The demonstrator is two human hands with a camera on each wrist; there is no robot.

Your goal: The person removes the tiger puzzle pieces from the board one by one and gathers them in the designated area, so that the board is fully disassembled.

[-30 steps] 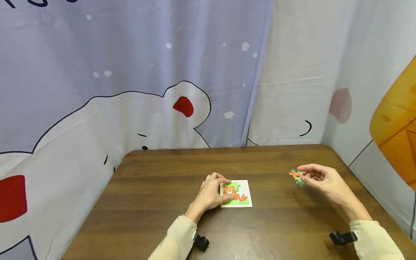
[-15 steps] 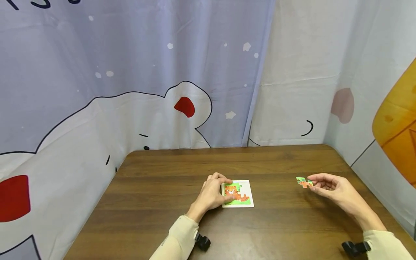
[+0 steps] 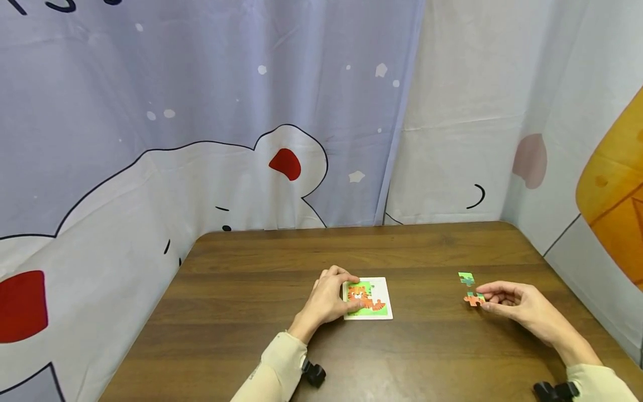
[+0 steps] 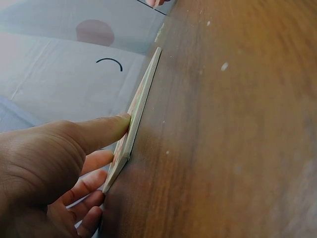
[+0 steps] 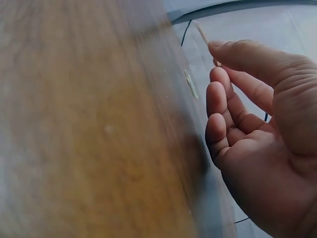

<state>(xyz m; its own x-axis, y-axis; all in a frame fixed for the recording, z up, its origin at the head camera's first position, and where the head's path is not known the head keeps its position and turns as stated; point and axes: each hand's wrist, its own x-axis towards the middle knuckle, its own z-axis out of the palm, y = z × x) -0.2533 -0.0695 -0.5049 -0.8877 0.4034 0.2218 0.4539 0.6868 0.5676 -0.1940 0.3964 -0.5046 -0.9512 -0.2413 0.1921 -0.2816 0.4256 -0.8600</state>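
In the head view, my left hand (image 3: pixel 329 298) holds the left side of a square, white-bordered jigsaw puzzle board (image 3: pixel 383 312) showing an orange tiger on green. Its thumb (image 4: pixel 106 130) presses on the board's face in the left wrist view, other fingers lying along the edge. Pieces are absent from the board's upper right part, where white shows. My right hand (image 3: pixel 517 304) pinches an orange and green puzzle piece (image 3: pixel 474 300) between thumb and fingertips, above the table's right side. A second piece, a green puzzle piece (image 3: pixel 466 278), lies just beyond it.
The brown wooden table (image 3: pixel 241 290) has rounded far corners. A printed curtain (image 3: pixel 226 184) hangs close behind it and along the right side. Each wrist wears a black camera; the left one (image 3: pixel 314 374) sits near the table's front.
My right hand has shifted right and toward me with its piece, turning it. The green piece now shows apart from the held one. My left hand and the board stay nearly still.
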